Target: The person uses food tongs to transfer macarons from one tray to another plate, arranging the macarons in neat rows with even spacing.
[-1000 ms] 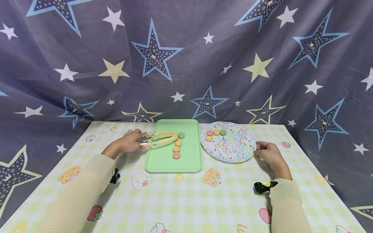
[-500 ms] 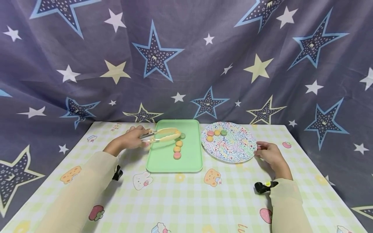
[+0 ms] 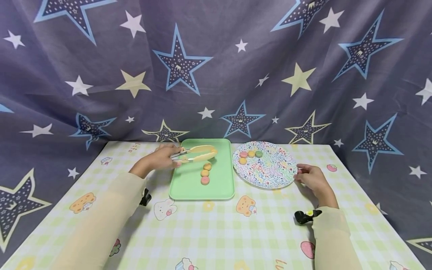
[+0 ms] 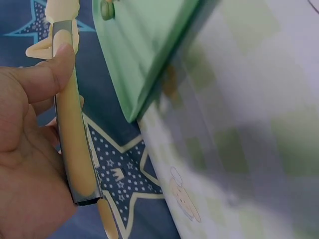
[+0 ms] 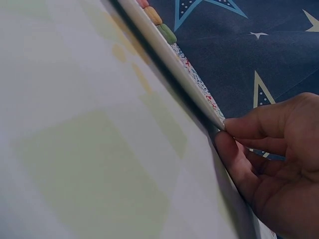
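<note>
My left hand (image 3: 161, 157) grips a pair of tongs (image 4: 75, 129) by its metal and pale-yellow handles, thumb pressed along the upper arm. The yellow tong heads reach over the back of the green tray (image 3: 189, 189), apart along most of their length. An orange-yellow patch shows at their tips; I cannot tell whether it is a macaron. Below lie two yellow macarons (image 3: 204, 173) and a pink macaron (image 3: 204, 180) in a line. A green macaron (image 4: 107, 10) is mostly hidden in the head view. My right hand (image 3: 312, 178) pinches the rim of the speckled plate (image 3: 270, 176).
Along the plate's back left lie a pink macaron (image 3: 243, 154), two yellow macarons (image 3: 251, 154) and a green macaron (image 3: 258, 154). Tray and plate stand side by side on a checked tablecloth (image 3: 216, 240). A star-patterned curtain (image 3: 216, 75) hangs behind the table.
The left hand has carried the tongs to the right over the tray, and their heads now cover most of the green macaron. The right hand has stayed at the plate's rim.
</note>
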`<state>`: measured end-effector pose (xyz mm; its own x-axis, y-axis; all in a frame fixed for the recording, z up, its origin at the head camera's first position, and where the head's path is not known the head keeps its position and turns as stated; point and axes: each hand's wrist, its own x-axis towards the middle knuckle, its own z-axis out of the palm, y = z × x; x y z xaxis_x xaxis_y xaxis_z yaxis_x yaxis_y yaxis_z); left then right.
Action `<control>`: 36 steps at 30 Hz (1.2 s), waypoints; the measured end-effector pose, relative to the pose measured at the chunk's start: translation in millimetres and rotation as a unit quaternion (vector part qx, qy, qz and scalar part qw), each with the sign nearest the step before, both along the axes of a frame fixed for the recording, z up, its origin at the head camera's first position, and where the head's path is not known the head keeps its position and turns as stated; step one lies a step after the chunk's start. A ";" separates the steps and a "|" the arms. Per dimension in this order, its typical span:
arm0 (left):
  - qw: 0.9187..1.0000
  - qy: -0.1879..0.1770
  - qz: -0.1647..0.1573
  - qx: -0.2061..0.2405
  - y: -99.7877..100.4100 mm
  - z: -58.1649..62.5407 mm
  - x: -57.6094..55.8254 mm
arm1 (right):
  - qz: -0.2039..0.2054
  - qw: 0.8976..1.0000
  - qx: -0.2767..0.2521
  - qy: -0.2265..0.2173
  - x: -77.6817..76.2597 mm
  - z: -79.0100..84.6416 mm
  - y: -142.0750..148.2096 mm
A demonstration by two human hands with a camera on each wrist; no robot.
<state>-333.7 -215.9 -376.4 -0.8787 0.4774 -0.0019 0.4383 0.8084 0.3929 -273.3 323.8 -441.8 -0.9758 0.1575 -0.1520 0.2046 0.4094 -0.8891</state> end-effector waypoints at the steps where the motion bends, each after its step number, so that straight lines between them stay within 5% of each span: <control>1: 1.000 -0.003 0.000 -0.001 3.0 1.0 -0.3 | 0.000 1.000 0.000 -0.001 -0.3 -0.1 0.2; 8: 0.999 -0.037 -0.004 0.000 22.6 5.5 -2.7 | -0.008 1.000 -0.003 -0.011 -1.3 0.1 -1.8; 25: 0.998 -0.024 -0.050 -0.004 69.7 -0.7 -9.0 | -0.004 1.000 0.002 -0.004 -0.5 2.9 0.2; 36: 0.998 -0.024 -0.053 -0.018 96.9 -4.5 -10.2 | -0.003 1.000 0.002 -0.003 0.2 2.3 1.4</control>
<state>-343.9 -119.0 -380.9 -0.8212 0.5674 -0.0613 0.5042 0.7717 0.3877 -273.2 325.2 -439.5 -0.9739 0.1636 -0.1576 0.2126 0.4116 -0.8862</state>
